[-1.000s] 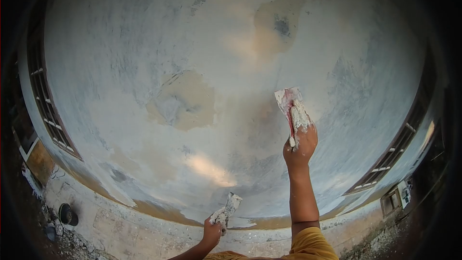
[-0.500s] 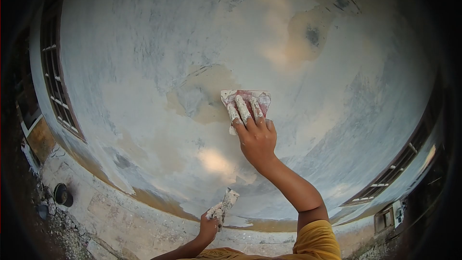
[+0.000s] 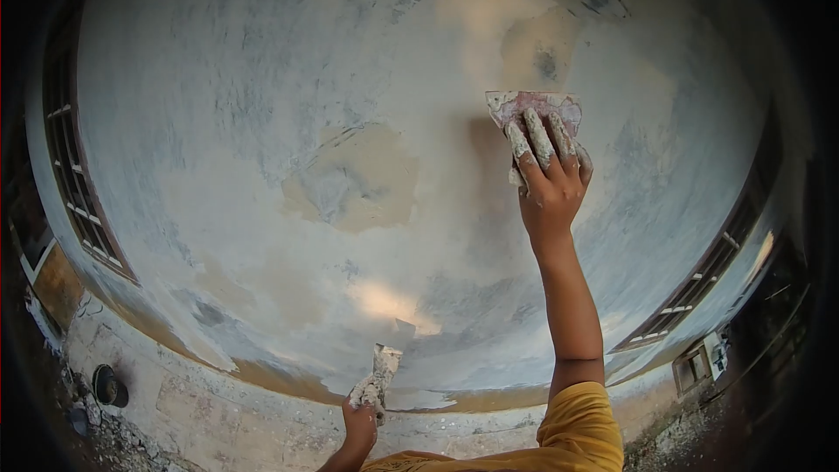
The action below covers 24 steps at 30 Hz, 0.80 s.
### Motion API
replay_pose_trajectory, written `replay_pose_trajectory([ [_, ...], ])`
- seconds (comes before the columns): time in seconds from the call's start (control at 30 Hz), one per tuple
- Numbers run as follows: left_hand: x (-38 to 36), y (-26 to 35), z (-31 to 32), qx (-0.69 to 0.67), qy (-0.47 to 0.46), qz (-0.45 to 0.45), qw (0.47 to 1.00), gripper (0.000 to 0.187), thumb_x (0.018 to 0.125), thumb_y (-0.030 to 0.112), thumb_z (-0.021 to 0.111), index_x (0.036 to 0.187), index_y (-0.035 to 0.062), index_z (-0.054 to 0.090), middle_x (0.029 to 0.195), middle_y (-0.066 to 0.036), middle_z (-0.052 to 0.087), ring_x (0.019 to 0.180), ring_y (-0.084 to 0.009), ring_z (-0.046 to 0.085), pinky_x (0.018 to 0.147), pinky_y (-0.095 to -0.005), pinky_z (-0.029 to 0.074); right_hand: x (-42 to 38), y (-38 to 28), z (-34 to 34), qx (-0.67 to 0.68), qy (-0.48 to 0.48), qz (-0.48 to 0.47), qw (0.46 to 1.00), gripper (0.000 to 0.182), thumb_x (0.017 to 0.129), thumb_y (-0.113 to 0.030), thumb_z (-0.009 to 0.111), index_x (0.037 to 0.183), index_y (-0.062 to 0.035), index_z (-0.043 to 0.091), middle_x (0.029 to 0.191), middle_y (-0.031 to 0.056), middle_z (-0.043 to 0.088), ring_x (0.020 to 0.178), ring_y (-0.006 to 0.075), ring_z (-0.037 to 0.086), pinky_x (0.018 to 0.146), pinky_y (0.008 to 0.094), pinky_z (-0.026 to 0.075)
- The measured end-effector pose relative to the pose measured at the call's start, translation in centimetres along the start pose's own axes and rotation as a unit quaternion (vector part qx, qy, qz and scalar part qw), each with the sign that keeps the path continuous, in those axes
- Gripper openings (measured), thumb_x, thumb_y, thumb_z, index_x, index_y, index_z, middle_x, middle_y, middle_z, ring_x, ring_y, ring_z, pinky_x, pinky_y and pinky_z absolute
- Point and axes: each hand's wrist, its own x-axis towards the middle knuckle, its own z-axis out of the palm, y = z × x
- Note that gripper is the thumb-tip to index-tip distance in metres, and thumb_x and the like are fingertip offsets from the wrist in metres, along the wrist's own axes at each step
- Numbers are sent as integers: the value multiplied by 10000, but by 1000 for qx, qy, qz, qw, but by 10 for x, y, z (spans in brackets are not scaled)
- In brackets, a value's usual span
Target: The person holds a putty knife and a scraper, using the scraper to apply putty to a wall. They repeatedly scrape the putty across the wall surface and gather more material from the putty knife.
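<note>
My right hand (image 3: 551, 170), its fingers coated in pale putty, grips a flat reddish scraper plate (image 3: 546, 107) smeared with putty. The plate's wide edge points up, close to the plastered wall (image 3: 393, 61), just below a tan patch (image 3: 533, 39) with a dark spot. My left hand (image 3: 363, 406) is low in front of me, closed around a putty-caked putty knife (image 3: 384, 363) whose blade points up. Another tan patch (image 3: 384, 197) with a grey middle lies on the wall left of my right hand.
Barred windows flank the wall, one at the left (image 3: 74, 166) and one at the right (image 3: 717, 267). A paved strip (image 3: 210, 402) runs along the wall's foot. On it at the lower left stands a dark bucket (image 3: 106, 384), near rubble (image 3: 122, 441).
My right hand has moved up and to the right with the scraper plate, and the arm is straighter. My left hand, still on the putty knife, has shifted slightly left and down.
</note>
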Motion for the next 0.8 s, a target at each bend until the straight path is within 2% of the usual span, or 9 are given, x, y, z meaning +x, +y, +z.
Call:
replay_pose_trajectory([
  [0.07, -4, 10, 14, -5, 11, -5, 1000, 254, 840, -19, 481, 1084, -32, 551, 887, -73, 615, 752, -134, 578, 622, -242, 459, 14, 49, -1, 4, 34, -25, 999, 219, 583, -38, 685, 790, -108, 662, 783, 71, 623, 790, 260, 570, 863, 403, 368],
  [0.2, -6, 7, 29, 36, -31, 13, 999, 256, 850, 13, 511, 1097, -45, 546, 937, -86, 619, 783, -144, 584, 662, -241, 460, 58, 115, -16, -44, 71, -71, 994, 222, 596, -31, 683, 806, -91, 649, 797, 64, 631, 797, 253, 579, 856, 383, 388],
  [0.27, -8, 4, 35, 49, -42, -9, 998, 260, 853, 21, 515, 1099, -58, 542, 968, -98, 619, 809, -151, 590, 691, -244, 463, 73, 141, -17, -76, 82, -81, 990, 234, 598, -19, 675, 821, -86, 644, 809, 58, 633, 809, 247, 579, 845, 378, 397],
  [0.37, -14, 4, 50, 31, -56, -16, 998, 271, 830, -27, 485, 1093, -67, 541, 967, -107, 619, 828, -170, 596, 724, -267, 475, 98, 173, -13, -102, 57, -87, 989, 303, 567, 2, 668, 858, -78, 634, 821, 46, 633, 845, 238, 575, 836, 371, 407],
  [0.53, -12, -6, 60, 35, -57, -27, 997, 318, 780, -90, 438, 1078, -67, 545, 967, -118, 617, 847, -190, 601, 743, -285, 480, 128, 194, 4, -50, -2, -139, 989, 431, 485, 19, 676, 899, -94, 633, 846, 54, 627, 878, 244, 565, 858, 364, 404],
  [0.6, -10, -20, 58, 82, 3, -16, 997, 321, 764, -84, 450, 1072, -67, 537, 950, -118, 615, 817, -189, 600, 729, -289, 481, 137, 193, 9, -53, -8, -140, 989, 430, 490, 27, 675, 900, -98, 637, 883, 57, 630, 899, 246, 566, 877, 365, 400],
  [0.67, -3, -31, 47, 119, -7, -2, 993, 320, 758, -77, 466, 1071, -60, 532, 939, -119, 613, 802, -190, 599, 722, -292, 483, 147, 196, 15, -75, 25, -150, 986, 383, 571, 18, 631, 919, -143, 633, 836, 27, 637, 879, 203, 585, 847, 350, 417],
  [0.73, 2, -47, 39, 155, -17, 12, 988, 320, 753, -71, 482, 1069, -52, 527, 929, -120, 611, 787, -192, 597, 715, -295, 485, 158, 201, 22, -72, 32, -130, 988, 417, 558, 23, 647, 948, -122, 622, 881, 46, 635, 911, 225, 575, 875, 359, 402],
  [0.8, 5, -55, 40, 199, 38, 95, 975, 331, 749, -54, 492, 1078, -31, 519, 910, -113, 608, 752, -179, 587, 686, -291, 482, 168, 206, 29, -69, 39, -108, 991, 455, 545, 28, 663, 978, -100, 612, 927, 66, 632, 942, 248, 566, 903, 367, 387],
])
